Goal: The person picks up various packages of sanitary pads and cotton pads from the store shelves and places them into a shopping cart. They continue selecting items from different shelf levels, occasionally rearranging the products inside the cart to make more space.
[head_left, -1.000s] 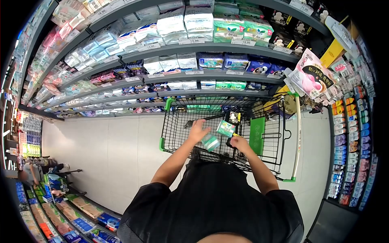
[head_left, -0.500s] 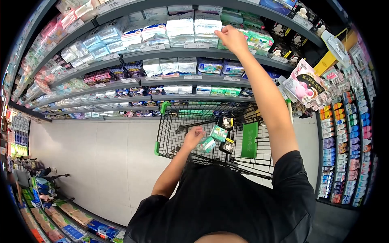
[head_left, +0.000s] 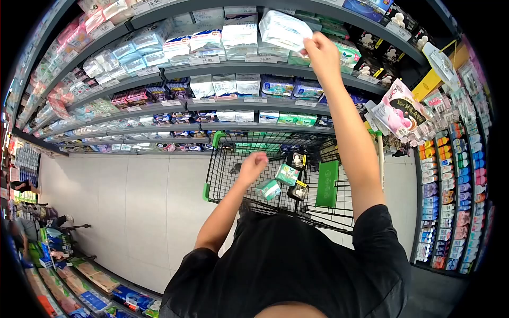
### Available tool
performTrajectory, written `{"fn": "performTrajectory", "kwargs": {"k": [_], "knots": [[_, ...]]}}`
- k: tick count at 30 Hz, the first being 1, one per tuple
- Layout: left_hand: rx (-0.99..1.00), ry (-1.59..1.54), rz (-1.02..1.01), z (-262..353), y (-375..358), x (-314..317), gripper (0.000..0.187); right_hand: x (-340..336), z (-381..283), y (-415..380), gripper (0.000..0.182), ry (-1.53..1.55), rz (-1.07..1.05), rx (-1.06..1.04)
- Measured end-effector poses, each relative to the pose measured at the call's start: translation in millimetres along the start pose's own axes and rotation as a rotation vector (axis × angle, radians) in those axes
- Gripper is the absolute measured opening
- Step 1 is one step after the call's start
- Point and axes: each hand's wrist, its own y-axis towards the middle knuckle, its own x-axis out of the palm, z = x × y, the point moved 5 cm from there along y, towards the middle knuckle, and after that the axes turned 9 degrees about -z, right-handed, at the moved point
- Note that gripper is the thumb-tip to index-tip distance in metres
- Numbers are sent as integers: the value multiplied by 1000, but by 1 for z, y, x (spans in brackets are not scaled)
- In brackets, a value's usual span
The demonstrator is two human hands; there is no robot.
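Note:
My right hand (head_left: 322, 53) grips a white pack of sanitary pads (head_left: 285, 32) by its right edge. The pack is tilted, just in front of the upper shelf, with similar white packs (head_left: 239, 34) beside it. My left hand (head_left: 253, 167) hangs over the shopping cart (head_left: 225, 185), its fingers loosely bent and apart, holding nothing. In the cart's basket lie two green packs (head_left: 287, 174) and two black packs (head_left: 298, 190), to the right of and below my left hand.
Tiers of shelving (head_left: 222, 103) packed with goods span the front. A pink hanging packet (head_left: 397, 108) juts out at right, near hanging rows of small items (head_left: 456, 185). A pale tiled floor (head_left: 138, 206) extends left, where a person (head_left: 24, 230) is beside a low shelf.
My right hand has closed on a white pack and pulled it up and outward from its row, tilting it. My left hand has shifted slightly up and left over the cart.

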Motion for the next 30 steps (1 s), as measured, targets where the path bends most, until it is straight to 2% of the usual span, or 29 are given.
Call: {"fn": "performTrajectory", "kwargs": {"k": [2, 4, 5, 6, 7, 8, 9, 10, 11, 12, 15, 17, 23, 28, 30], "knots": [[80, -60, 40, 40, 24, -17, 32, -12, 8, -44, 21, 241, 0, 86], [154, -108, 115, 86, 45, -40, 31, -23, 29, -95, 25, 326, -110, 147], [190, -105, 148, 111, 59, -54, 31, -23, 40, -125, 28, 383, -119, 249], [244, -142, 163, 137, 72, -65, 33, -21, 50, -153, 28, 335, -164, 307], [297, -178, 173, 164, 84, -74, 37, -16, 66, -183, 28, 181, -241, 466], [252, -188, 203, 193, 94, -82, 39, -10, 92, -212, 25, 64, -341, 340], [211, -198, 233, 217, 108, -90, 41, 1, 111, -244, 21, 112, -424, 450], [185, -277, 211, 227, 129, -99, 42, 12, 137, -280, 16, 118, -491, 455], [158, -356, 187, 236, 148, -107, 43, 19, 159, -311, 14, -195, -609, 293], [128, -355, 201, 248, 161, -114, 42, 24, 166, -337, 15, -419, -739, 345], [94, -494, 246, 271, 185, -124, 32, 29, 188, -403, 18, -513, -853, 448], [60, -588, 259, 270, 196, -131, 27, 24, 193, -431, 17, -540, -876, 541], [15, -659, 382, 265, 210, -127, 21, 21, 218, -478, 20, -523, -822, 613], [43, -727, 426, 268, 216, -127, 13, 26, 222, -470, 23, -499, -719, 553], [68, -766, 436, 271, 215, -127, 10, 28, 226, -466, 22, -483, -692, 618]]}}
